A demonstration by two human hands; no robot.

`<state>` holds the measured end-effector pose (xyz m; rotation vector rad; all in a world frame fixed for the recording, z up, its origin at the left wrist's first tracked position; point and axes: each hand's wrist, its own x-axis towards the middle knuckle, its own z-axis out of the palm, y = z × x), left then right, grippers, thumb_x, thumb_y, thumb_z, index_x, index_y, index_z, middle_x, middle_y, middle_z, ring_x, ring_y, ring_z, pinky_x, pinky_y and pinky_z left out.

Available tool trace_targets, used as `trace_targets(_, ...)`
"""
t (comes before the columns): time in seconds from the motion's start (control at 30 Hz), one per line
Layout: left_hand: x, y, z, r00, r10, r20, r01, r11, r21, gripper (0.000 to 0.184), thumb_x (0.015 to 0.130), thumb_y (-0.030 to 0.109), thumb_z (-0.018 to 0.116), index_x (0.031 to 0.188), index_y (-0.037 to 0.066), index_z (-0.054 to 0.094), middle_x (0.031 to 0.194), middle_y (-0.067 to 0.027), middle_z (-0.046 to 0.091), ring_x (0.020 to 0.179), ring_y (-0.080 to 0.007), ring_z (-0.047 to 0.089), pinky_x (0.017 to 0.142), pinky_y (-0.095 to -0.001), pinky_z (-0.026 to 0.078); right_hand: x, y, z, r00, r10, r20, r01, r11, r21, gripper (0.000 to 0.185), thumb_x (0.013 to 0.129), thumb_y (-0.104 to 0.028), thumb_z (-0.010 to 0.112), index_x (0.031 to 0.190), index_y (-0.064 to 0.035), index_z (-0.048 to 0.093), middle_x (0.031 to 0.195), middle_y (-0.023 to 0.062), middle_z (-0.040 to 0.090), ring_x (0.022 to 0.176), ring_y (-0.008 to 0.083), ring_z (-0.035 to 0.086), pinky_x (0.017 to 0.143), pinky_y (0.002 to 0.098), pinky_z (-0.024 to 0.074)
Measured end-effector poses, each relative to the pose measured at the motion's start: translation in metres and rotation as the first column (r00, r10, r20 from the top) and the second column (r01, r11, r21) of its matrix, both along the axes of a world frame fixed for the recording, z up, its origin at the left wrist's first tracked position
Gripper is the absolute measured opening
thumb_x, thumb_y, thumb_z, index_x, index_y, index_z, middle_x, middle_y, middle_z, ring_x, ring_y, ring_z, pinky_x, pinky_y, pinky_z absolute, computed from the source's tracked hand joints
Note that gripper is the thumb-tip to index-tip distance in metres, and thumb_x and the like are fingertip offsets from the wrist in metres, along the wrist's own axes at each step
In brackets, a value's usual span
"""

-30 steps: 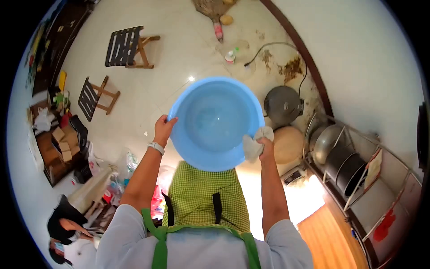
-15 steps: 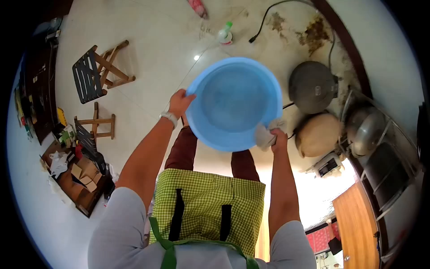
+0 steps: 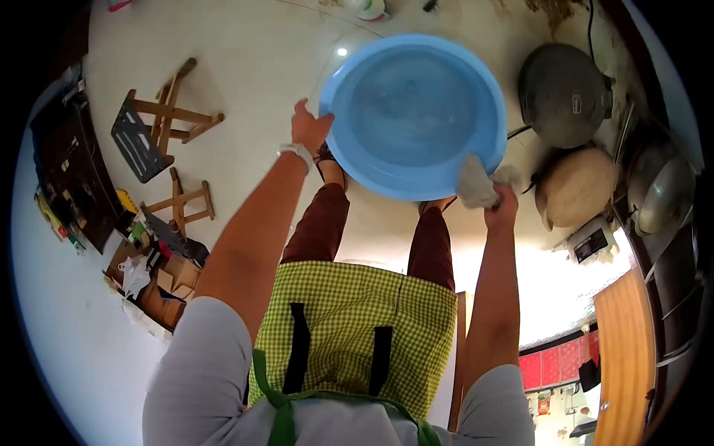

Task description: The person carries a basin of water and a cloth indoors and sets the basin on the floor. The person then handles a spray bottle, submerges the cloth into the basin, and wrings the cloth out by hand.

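A round light-blue basin [image 3: 413,167] with some clear, water-like liquid inside is in front of my legs, seemingly on the floor. Beside its left rim is my left hand [image 3: 311,126], thumb and fingers apart, the thumb tip at or very near the edge. My right hand [image 3: 502,208] grips a crumpled greyish cloth [image 3: 476,184] at the basin's lower right rim. Part of the cloth overlaps the rim from this viewpoint.
Two folding stools [image 3: 167,111] [image 3: 182,204] stand left, near a box of odds and ends [image 3: 167,290]. To the right are a dark round appliance [image 3: 563,95], a round wooden board [image 3: 576,187], a scale [image 3: 593,244] and metal pans [image 3: 662,193]. A bottle [image 3: 372,9] stands ahead.
My left hand has loosened from the basin's rim, its fingers now spread. The view has shifted, so the basin appears higher and larger. The cloth stays in my right hand.
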<state>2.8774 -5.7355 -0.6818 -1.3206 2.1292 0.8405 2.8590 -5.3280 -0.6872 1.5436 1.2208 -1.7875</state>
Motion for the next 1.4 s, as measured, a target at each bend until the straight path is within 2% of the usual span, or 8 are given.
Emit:
trace_targets(0.17, 0.077, 0.01, 0.016, 0.948, 0.237, -0.21, -0.227, 0.971, 0.074, 0.021, 0.074, 0.018, 0.057, 0.088, 0.001, 0.057, 0.094, -0.0172, 0.059, 0.082, -0.0311, 0.056, 0.079, -0.0351, 0.044, 0.048, 0.026, 0.048, 0.985, -0.155, 0.07, 0.166, 0.967, -0.194, 0.043, 0.07, -0.025, 0.052, 0.109, -0.008, 0.051, 0.111, 0.0103, 0.053, 0.106, 0.0289, 0.05, 0.09, 0.0461, 0.0409)
trace_targets(0.2, 0.061, 0.015, 0.058, 0.993, -0.063, -0.098, 0.058, 0.997, -0.051, 0.022, 0.074, 0.016, 0.056, 0.092, 0.003, 0.057, 0.09, -0.0171, 0.06, 0.085, -0.0313, 0.056, 0.079, -0.036, 0.044, 0.05, 0.019, 0.064, 0.993, -0.109, 0.043, 0.115, 0.974, -0.195, 0.046, 0.07, -0.028, 0.051, 0.112, -0.0074, 0.049, 0.113, 0.0106, 0.053, 0.107, 0.0296, 0.05, 0.091, 0.0471, 0.0405)
trace_targets(0.37, 0.126, -0.026, 0.074, 0.97, 0.231, -0.069, -0.222, 0.968, 0.12, 0.04, 0.073, 0.019, 0.061, 0.109, 0.005, 0.051, 0.1, -0.0148, 0.059, 0.094, -0.0252, 0.056, 0.083, -0.0308, 0.044, 0.048, -0.022, 0.116, 0.994, 0.026, 0.103, -0.001, 0.971, -0.24, 0.046, 0.074, -0.026, 0.046, 0.116, -0.0062, 0.047, 0.112, 0.0103, 0.054, 0.104, 0.0299, 0.052, 0.089, 0.0458, 0.042)
trace_targets(0.53, 0.159, -0.106, 0.084, 0.887, 0.394, -0.241, -0.446, 0.866, -0.225, 0.051, 0.068, 0.015, 0.067, 0.112, -0.001, 0.046, 0.097, -0.0202, 0.056, 0.086, -0.0297, 0.055, 0.074, -0.0362, 0.045, 0.044, -0.057, 0.127, 0.99, 0.119, 0.074, -0.075, 0.895, -0.441, 0.042, 0.077, -0.026, 0.042, 0.113, -0.005, 0.05, 0.111, 0.0117, 0.056, 0.104, 0.0302, 0.052, 0.091, 0.046, 0.0408)
trace_targets(0.7, 0.148, -0.211, 0.129, 0.962, 0.043, -0.271, -0.204, 0.774, -0.599, 0.055, 0.072, 0.014, 0.062, 0.119, -0.003, 0.04, 0.113, -0.0222, 0.048, 0.105, -0.0351, 0.046, 0.09, -0.039, 0.039, 0.047, -0.117, 0.137, 0.97, 0.216, 0.111, -0.14, 0.87, -0.472, 0.043, 0.075, -0.024, 0.047, 0.114, -0.0046, 0.049, 0.111, 0.0111, 0.055, 0.104, 0.0292, 0.052, 0.09, 0.043, 0.0419)
trace_targets(0.97, 0.126, -0.286, 0.107, 0.981, 0.06, 0.183, 0.014, 0.926, -0.378, 0.063, 0.071, 0.03, 0.064, 0.122, 0.0, 0.04, 0.111, -0.0261, 0.044, 0.101, -0.0399, 0.045, 0.089, -0.0398, 0.04, 0.062, -0.201, 0.166, 0.958, 0.221, 0.183, -0.1, 0.854, -0.51, 0.047, 0.073, -0.02, 0.045, 0.118, -0.0052, 0.045, 0.116, 0.0117, 0.052, 0.108, 0.0309, 0.049, 0.093, 0.045, 0.0388)
trace_targets(1.2, 0.121, -0.294, 0.122, 0.88, -0.181, 0.44, 0.368, 0.845, -0.389, 0.025, 0.074, 0.021, 0.062, 0.094, 0.007, 0.06, 0.106, -0.0137, 0.044, 0.105, -0.0301, 0.043, 0.083, -0.0415, 0.043, 0.099, -0.227, 0.151, 0.965, 0.147, 0.219, -0.006, 0.843, -0.538, 0.054, 0.071, -0.017, 0.047, 0.124, -0.0113, 0.04, 0.121, 0.0108, 0.047, 0.111, 0.0326, 0.046, 0.093, 0.0483, 0.0385)
trace_targets(1.4, 0.155, -0.281, 0.12, 0.889, -0.406, 0.211, 0.453, 0.726, -0.517, 0.015, 0.077, 0.015, 0.056, 0.088, 0.006, 0.061, 0.102, -0.0117, 0.045, 0.097, -0.0295, 0.046, 0.077, -0.0407, 0.046, 0.072, -0.249, 0.182, 0.946, 0.273, 0.172, -0.135, 0.818, -0.56, 0.047, 0.071, -0.02, 0.048, 0.117, -0.0086, 0.046, 0.113, 0.0099, 0.053, 0.106, 0.031, 0.051, 0.091, 0.0466, 0.0409)
